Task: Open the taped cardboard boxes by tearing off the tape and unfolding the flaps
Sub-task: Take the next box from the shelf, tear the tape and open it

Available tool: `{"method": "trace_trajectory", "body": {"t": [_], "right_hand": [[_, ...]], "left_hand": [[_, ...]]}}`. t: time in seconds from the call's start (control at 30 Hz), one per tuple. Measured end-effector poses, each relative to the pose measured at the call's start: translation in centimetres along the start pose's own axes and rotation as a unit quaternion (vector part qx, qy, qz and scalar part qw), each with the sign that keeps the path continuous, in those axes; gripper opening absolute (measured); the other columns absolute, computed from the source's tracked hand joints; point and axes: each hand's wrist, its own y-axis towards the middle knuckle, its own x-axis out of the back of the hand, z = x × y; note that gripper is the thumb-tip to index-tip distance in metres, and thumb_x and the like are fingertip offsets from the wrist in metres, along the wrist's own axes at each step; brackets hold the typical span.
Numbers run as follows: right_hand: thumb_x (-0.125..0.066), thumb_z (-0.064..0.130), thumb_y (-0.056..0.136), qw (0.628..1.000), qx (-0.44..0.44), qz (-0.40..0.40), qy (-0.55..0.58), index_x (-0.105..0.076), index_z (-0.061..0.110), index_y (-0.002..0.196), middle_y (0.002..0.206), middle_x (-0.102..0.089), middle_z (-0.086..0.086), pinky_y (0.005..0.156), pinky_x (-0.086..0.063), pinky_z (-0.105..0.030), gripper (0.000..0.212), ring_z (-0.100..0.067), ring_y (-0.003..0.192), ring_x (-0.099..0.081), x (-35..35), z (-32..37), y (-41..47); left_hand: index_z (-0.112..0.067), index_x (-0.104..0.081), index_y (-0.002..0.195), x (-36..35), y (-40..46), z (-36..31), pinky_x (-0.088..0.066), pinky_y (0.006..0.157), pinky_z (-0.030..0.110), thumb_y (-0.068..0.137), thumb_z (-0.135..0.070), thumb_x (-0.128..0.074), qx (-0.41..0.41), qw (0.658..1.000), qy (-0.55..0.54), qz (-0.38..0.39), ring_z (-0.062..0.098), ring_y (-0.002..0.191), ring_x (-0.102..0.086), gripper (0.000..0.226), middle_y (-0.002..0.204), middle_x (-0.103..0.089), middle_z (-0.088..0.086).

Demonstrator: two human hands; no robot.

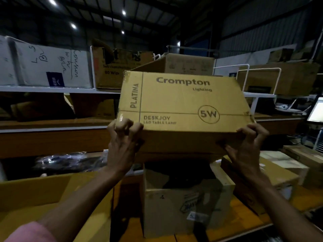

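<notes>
I read the setting first: a dim warehouse, metal roof with ceiling lights (52, 1) overhead, and a long white shelf (52, 89) across the back carrying a white carton with handwriting (50, 65) and several brown ones. Lower down, an opened brown carton (185, 198) stands directly beneath the work, on a yellowish surface (26, 198) that I take to be flattened cardboard, though the light is too poor to be sure. A lit screen (316, 110) shows at the right edge. The task's thing, the Crompton box (183, 105), is held up in the air at the middle of the view, printed face toward me, above the opened carton and not resting on it. Clear tape (125, 75) wraps its upper left corner, and more runs along the lower left edge by the fingers. Left hand (122, 137) grips the lower left corner, fingers curled over the edge onto the taped strip. Right hand (248, 145) grips the lower right corner, fingers curled round the edge, thumb under the bottom. Judgement: flaps unopened, step in hand is carrying or turning the box to find a tape end. Next move calls for one hand steadying while the other picks up a loose tape edge
</notes>
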Motion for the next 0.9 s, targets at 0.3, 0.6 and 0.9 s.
{"method": "trace_trajectory", "body": {"t": [0.3, 0.6, 0.9], "right_hand": [[-0.079, 0.056, 0.071, 0.997, -0.062, 0.054, -0.001, -0.047, 0.008, 0.103, 0.127, -0.03, -0.025, 0.088, -0.042, -0.022, 0.067, -0.04, 0.118, -0.039, 2.5, 0.0, -7.0], [-0.062, 0.075, 0.073, 0.979, -0.077, 0.145, -0.119, -0.052, 0.009, 0.089, 0.123, -0.035, -0.016, 0.098, -0.035, -0.045, 0.069, -0.042, 0.118, -0.038, 3.2, 0.6, -12.4], [-0.06, 0.072, 0.076, 0.95, -0.176, 0.222, -0.133, -0.046, 0.014, 0.109, 0.134, -0.024, -0.008, 0.105, -0.039, -0.069, 0.068, -0.04, 0.131, -0.027, 1.2, 1.2, -14.7]], "left_hand": [[-0.023, -0.048, 0.11, 1.2, -7.1, -2.8, -0.041, 0.093, 0.038, 0.088, -0.057, -0.062, 0.055, 0.997, -0.045, 0.007, 0.045, 0.117, -0.042, 0.042, 0.123, -0.035, 0.009], [-0.022, -0.053, 0.124, 2.0, -12.0, -3.5, -0.046, 0.089, 0.044, 0.074, -0.047, -0.081, 0.08, 0.991, -0.008, 0.108, 0.039, 0.121, -0.032, 0.063, 0.137, -0.032, 0.013], [-0.027, -0.053, 0.127, 0.3, -12.9, -4.2, -0.046, 0.102, 0.057, 0.079, -0.044, -0.083, 0.134, 0.961, 0.062, 0.235, 0.049, 0.136, -0.024, 0.059, 0.149, -0.023, 0.016]]}}
